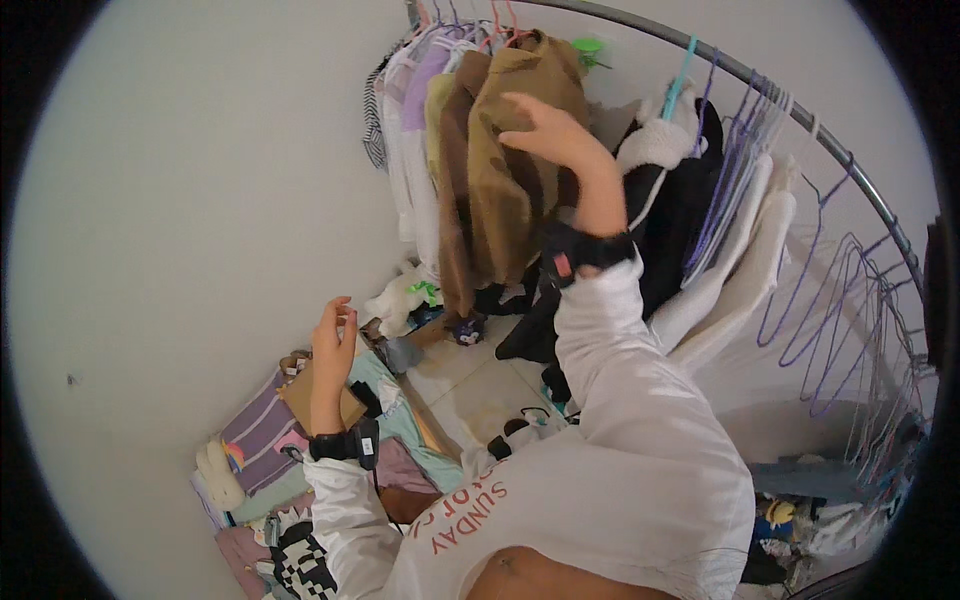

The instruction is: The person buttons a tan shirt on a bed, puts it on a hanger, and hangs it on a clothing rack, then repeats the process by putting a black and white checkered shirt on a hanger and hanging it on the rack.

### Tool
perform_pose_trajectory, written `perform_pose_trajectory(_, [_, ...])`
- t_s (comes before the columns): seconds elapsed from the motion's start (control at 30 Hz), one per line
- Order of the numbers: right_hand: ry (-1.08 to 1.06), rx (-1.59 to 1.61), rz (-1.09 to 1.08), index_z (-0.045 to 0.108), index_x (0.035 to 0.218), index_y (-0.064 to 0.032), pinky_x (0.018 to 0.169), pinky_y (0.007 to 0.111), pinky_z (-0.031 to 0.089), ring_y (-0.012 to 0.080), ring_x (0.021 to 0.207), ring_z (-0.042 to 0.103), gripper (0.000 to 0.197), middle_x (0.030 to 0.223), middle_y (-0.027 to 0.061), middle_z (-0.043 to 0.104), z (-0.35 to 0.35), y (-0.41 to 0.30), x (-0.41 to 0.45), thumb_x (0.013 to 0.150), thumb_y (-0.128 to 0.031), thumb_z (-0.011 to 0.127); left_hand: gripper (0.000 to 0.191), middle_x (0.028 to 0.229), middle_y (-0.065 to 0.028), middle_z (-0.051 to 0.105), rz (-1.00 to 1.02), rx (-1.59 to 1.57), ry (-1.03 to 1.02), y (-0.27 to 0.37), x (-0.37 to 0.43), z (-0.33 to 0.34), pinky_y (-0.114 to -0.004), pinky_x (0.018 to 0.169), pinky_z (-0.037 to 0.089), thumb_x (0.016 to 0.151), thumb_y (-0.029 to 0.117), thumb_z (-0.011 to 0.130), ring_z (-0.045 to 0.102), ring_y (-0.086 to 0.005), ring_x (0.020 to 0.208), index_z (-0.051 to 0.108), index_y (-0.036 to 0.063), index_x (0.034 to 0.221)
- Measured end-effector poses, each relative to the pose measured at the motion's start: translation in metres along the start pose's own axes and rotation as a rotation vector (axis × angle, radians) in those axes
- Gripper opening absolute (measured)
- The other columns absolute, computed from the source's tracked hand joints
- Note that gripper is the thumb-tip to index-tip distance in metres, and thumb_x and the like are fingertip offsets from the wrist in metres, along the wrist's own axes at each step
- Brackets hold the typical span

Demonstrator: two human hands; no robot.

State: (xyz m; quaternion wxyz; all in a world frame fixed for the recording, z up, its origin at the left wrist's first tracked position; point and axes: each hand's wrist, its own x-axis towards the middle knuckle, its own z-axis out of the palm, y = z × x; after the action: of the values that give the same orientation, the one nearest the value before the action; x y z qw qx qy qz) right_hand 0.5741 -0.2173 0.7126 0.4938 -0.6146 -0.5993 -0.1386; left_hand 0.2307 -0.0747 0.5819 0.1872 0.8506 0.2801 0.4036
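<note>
My right hand (551, 133) is raised in front of a khaki-brown garment (517, 172) on the clothes rail, thumb and fingers apart and nothing between them. Whether its fingertips touch the cloth I cannot tell. Beside that garment hang a darker brown one (459, 150), a yellow-green one (439, 112) and several white and lilac tops (420, 105). Lower down, my left hand (334, 341) is held up with loosely bent fingers and holds nothing. Behind its wrist lies a cardboard piece (300, 401) on folded cloths. Each wrist wears a black strapped device.
A curved metal rail (750, 75) carries purple hangers (731, 165), white garments (750, 277) and black clothing (667, 217). More wire hangers (832, 330) dangle at right. Below are a white plush toy (394, 300), a tiled floor (465, 390), a striped purple cloth (259, 424) and a checkered cloth (304, 559).
</note>
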Motion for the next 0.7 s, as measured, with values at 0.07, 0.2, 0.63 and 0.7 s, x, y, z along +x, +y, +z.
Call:
perform_pose_trajectory(0.07, [0.285,-0.417,-0.071,0.044,0.111,-0.0052,0.085,0.038,0.037,0.0356,0.097,0.046,0.048,0.108,0.0187,0.048,-0.023,0.0,-0.033,0.067,-0.017,0.06,0.022,0.079,-0.0119,0.056,0.048,-0.012,-0.022,0.01,0.008,0.009,-0.03,0.059,0.043,0.08,0.009,0.047,0.056,-0.0202,0.069,0.048,0.0013,0.101])
perform_pose_trajectory(0.2, [0.423,-0.637,0.216,0.043,0.113,-0.0047,0.083,0.04,0.037,0.0361,0.094,0.046,0.051,0.107,0.0177,0.048,-0.05,-0.007,-0.08,0.066,-0.015,0.061,0.022,0.079,-0.0112,0.056,0.049,-0.054,-0.098,0.019,0.014,0.027,-0.028,0.056,0.043,0.079,0.007,0.048,0.056,-0.0186,0.066,0.048,0.0015,0.101])
perform_pose_trajectory(0.63, [0.43,-0.533,0.555,0.032,0.107,0.0126,0.068,0.037,0.046,0.0358,0.079,0.055,0.049,0.087,0.0257,0.052,0.02,0.042,-0.071,0.069,-0.01,0.054,0.023,0.077,-0.011,0.056,0.071,-0.14,-0.104,0.006,-0.001,0.029,-0.025,0.053,0.041,0.077,0.003,0.049,0.053,-0.0155,0.06,0.048,0.0014,0.101])
perform_pose_trajectory(0.7, [0.392,-0.582,0.499,0.033,0.105,0.013,0.065,0.035,0.047,0.0344,0.075,0.056,0.048,0.085,0.0243,0.053,0.033,0.051,-0.052,0.069,-0.01,0.055,0.023,0.077,-0.011,0.056,0.046,-0.114,-0.079,0.003,-0.004,0.022,-0.025,0.054,0.042,0.077,0.003,0.049,0.053,-0.0159,0.06,0.048,0.0012,0.1])
